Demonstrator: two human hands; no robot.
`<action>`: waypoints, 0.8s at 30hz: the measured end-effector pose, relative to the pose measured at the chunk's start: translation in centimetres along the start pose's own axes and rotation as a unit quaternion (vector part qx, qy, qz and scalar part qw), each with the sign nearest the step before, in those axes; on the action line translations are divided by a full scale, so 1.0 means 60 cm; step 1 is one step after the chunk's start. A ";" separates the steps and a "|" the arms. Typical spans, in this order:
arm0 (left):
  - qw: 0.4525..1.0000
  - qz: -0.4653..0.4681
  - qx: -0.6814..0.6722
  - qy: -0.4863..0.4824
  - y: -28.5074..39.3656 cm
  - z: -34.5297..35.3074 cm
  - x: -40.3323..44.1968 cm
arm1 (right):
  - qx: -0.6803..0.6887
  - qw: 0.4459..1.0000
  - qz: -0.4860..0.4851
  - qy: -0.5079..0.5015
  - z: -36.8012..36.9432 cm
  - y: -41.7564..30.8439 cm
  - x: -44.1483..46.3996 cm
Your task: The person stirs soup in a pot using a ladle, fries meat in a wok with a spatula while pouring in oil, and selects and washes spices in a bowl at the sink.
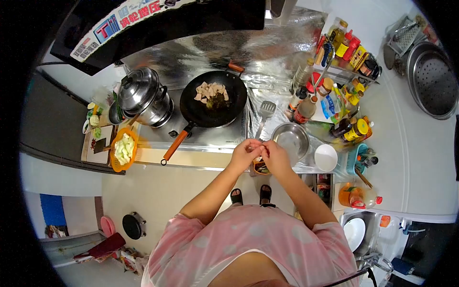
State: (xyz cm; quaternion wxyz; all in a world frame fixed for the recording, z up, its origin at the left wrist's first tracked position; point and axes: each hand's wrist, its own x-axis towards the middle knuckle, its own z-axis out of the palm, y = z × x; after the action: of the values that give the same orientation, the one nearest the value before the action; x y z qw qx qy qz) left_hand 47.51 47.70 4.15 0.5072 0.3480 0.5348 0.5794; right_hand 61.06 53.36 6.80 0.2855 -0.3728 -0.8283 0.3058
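My left hand (244,155) and my right hand (277,158) meet at the fingertips over the counter's front edge. The fingers of both are pinched together, and whatever is between them is too small to make out. Partly covered by the hands, a small container (261,167) with dark and greenish bits sits just below. Behind them lies a slotted metal spatula (267,111), its handle running toward my left hand. A steel bowl (290,139) stands close to my right hand. Pale meat pieces (210,92) and a dark green clump (218,101) lie in the black wok (193,112).
A lidded steel pot (146,98) stands left of the wok, whose wooden handle (176,146) juts over the front edge. An orange basket (115,161) holds pale green cut vegetables. A white bowl (326,158) and several seasoning bottles (304,111) crowd the right side.
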 end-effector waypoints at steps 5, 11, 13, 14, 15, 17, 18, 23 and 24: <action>0.999 -0.029 -0.022 -0.021 -0.018 -0.011 0.006 | -0.060 0.996 -0.066 0.022 0.008 0.004 -0.006; 0.981 0.011 0.193 -0.024 0.009 -0.009 0.005 | -0.118 0.989 -0.091 0.007 0.017 0.024 -0.009; 0.970 0.013 0.240 -0.025 0.020 -0.006 0.003 | -0.121 0.988 -0.092 -0.001 0.011 0.021 -0.009; 0.969 0.013 0.246 -0.027 0.019 -0.006 0.004 | -0.120 0.989 -0.087 -0.012 0.011 0.023 -0.008; 0.967 0.011 0.252 -0.029 0.017 -0.006 0.004 | -0.118 0.989 -0.082 -0.023 0.012 0.026 -0.007; 0.965 0.026 0.256 -0.041 0.002 -0.012 0.008 | -0.100 0.990 -0.076 -0.058 0.010 0.031 -0.002; 0.964 0.034 0.258 -0.047 -0.006 -0.014 0.010 | -0.084 0.990 -0.074 -0.082 0.005 0.035 0.001; 0.991 -0.020 0.113 -0.067 -0.025 -0.025 0.022 | 0.146 0.976 0.053 -0.151 -0.020 0.073 0.016; 0.996 -0.046 0.052 -0.064 -0.030 -0.024 0.023 | 0.245 0.946 0.142 -0.157 -0.022 0.083 0.014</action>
State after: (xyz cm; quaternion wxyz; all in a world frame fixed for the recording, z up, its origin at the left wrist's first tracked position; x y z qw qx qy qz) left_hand 46.19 48.47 1.95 0.5473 0.3854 0.5464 0.5034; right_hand 63.74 57.07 4.26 0.1879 -0.3524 -0.7006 0.5914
